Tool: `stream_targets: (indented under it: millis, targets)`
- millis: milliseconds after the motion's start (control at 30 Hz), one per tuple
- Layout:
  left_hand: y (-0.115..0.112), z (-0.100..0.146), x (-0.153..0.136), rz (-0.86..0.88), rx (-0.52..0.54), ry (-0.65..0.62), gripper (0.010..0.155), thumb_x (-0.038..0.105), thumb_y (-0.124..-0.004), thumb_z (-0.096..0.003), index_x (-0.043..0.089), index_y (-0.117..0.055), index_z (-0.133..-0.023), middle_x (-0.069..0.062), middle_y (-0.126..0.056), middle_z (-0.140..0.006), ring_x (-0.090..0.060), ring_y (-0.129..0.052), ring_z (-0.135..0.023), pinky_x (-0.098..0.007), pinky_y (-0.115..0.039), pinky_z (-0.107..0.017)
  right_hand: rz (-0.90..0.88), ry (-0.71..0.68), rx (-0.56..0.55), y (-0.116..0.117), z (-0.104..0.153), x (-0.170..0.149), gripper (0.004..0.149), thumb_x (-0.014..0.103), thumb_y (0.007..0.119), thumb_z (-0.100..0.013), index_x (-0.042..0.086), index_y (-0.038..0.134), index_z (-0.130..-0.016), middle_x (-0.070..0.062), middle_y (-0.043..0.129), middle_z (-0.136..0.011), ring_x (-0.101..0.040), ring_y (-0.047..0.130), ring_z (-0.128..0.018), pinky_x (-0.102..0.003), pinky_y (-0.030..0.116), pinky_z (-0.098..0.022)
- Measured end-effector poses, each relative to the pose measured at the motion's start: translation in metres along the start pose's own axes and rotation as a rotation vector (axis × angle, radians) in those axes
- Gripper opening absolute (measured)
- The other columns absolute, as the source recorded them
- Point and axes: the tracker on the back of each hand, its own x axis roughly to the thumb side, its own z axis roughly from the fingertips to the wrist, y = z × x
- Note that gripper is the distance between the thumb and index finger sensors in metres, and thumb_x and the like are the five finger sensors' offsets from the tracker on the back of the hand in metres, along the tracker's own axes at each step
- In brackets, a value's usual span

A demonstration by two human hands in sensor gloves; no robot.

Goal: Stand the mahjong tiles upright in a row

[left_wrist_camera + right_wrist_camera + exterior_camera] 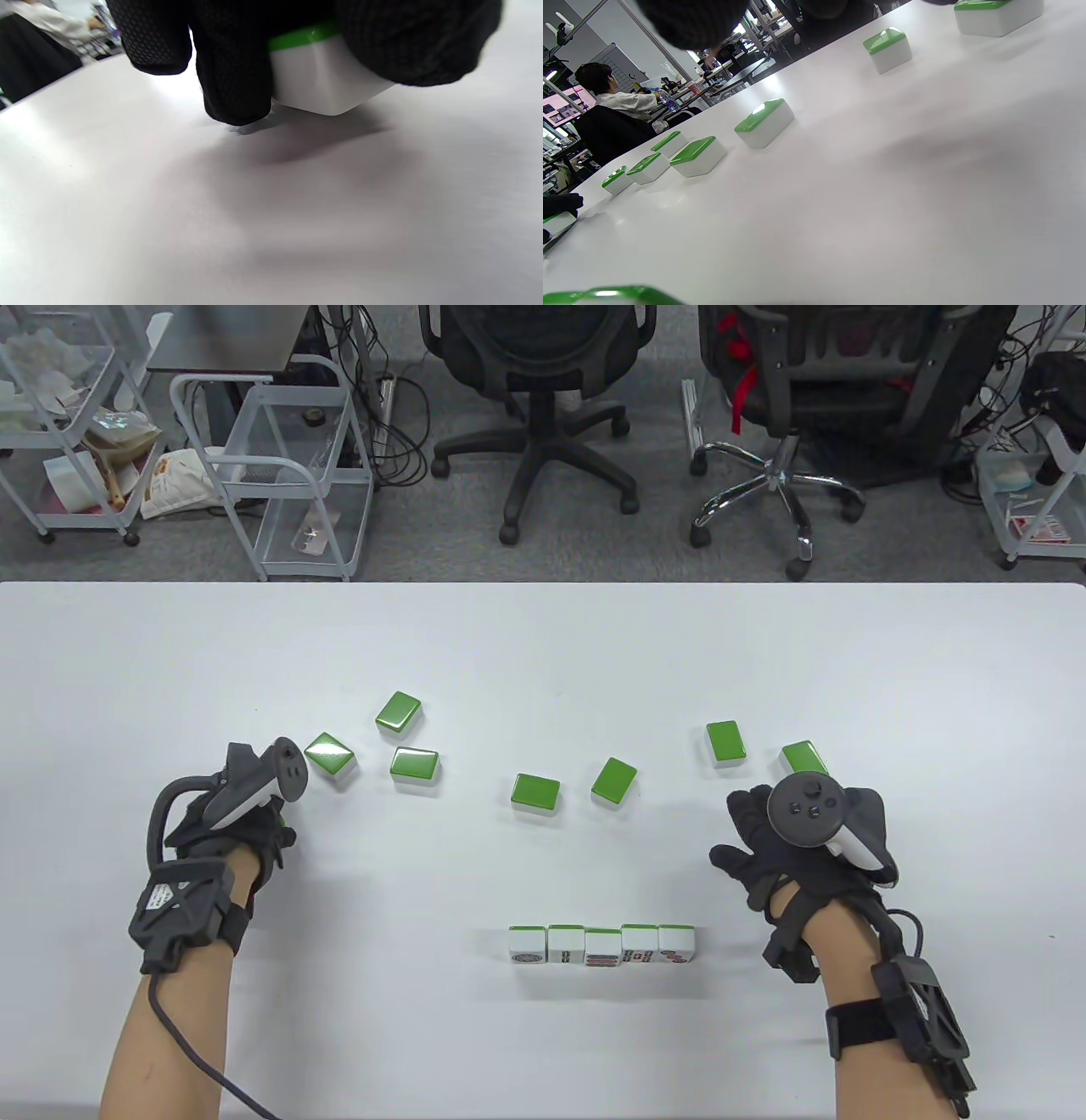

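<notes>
Several mahjong tiles stand upright in a row [602,946] near the table's front, faces toward me. Several more lie face down, green backs up, across the middle, such as one at centre [535,796] and one at far right [804,758]. My left hand [270,821] is at the left of the table. In the left wrist view its fingers [237,84] pinch a green-backed tile [326,80] just at the table surface; the tracker hides this tile in the table view. My right hand [736,831] hovers open and empty, fingers spread, just in front of the far-right tile [997,15].
The white table [543,661] ends at a far edge, with office chairs [543,407] and wire carts [280,466] beyond. Three flat tiles [400,711] cluster just right of my left hand. Two more [614,781] lie behind the row.
</notes>
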Motion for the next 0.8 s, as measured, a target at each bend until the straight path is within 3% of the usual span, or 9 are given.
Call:
stream_targets:
  millis: [100, 233, 467, 633, 800]
  targets:
    - [0.008, 0.014, 0.01, 0.025, -0.071, -0.11, 0.08, 0.052, -0.079, -0.0205, 0.034, -0.054, -0.095, 0.007, -0.076, -0.102, -0.015, -0.104, -0.073, -0.043, -0.079, -0.064, 0.001, -0.002, 0.001, 0.0, 0.0, 0.0, 0.078, 0.046, 0.075, -0.034, 0.007, 0.048, -0.096, -0.027, 0.036, -0.103, -0.059, 0.043, -0.091, -0.071, 0.05, -0.058]
    - [0.016, 0.04, 0.037, 0.115, -0.183, -0.351, 0.08, 0.051, -0.078, -0.0215, 0.031, -0.053, -0.095, 0.005, -0.074, -0.103, -0.016, -0.104, -0.072, -0.044, -0.079, -0.063, 0.0, -0.007, -0.002, 0.0, 0.0, 0.001, 0.078, 0.046, 0.075, -0.034, 0.007, 0.048, -0.096, -0.027, 0.035, -0.103, -0.059, 0.042, -0.091, -0.071, 0.05, -0.058]
    - [0.017, 0.094, 0.123, 0.086, -0.273, -0.678, 0.079, 0.05, -0.076, -0.0224, 0.027, -0.054, -0.095, 0.0, -0.076, -0.102, -0.016, -0.108, -0.068, -0.043, -0.083, -0.061, 0.001, -0.013, -0.005, 0.001, 0.0, 0.002, 0.078, 0.046, 0.075, -0.034, 0.007, 0.047, -0.096, -0.027, 0.035, -0.103, -0.059, 0.042, -0.091, -0.071, 0.05, -0.058]
    - [0.006, 0.111, 0.173, 0.001, -0.315, -0.735, 0.078, 0.05, -0.076, -0.0223, 0.025, -0.056, -0.094, -0.002, -0.078, -0.1, -0.014, -0.111, -0.064, -0.042, -0.086, -0.058, -0.008, -0.02, -0.011, 0.0, 0.001, 0.002, 0.078, 0.046, 0.075, -0.034, 0.007, 0.047, -0.096, -0.027, 0.035, -0.104, -0.059, 0.042, -0.091, -0.071, 0.05, -0.058]
    - [0.003, 0.115, 0.193, -0.015, -0.26, -0.738, 0.078, 0.05, -0.078, -0.0211, 0.024, -0.061, -0.092, -0.002, -0.083, -0.097, -0.014, -0.114, -0.061, -0.041, -0.089, -0.057, -0.016, -0.026, -0.017, 0.0, 0.001, 0.002, 0.078, 0.046, 0.075, -0.034, 0.007, 0.047, -0.096, -0.027, 0.035, -0.104, -0.059, 0.042, -0.091, -0.071, 0.05, -0.058]
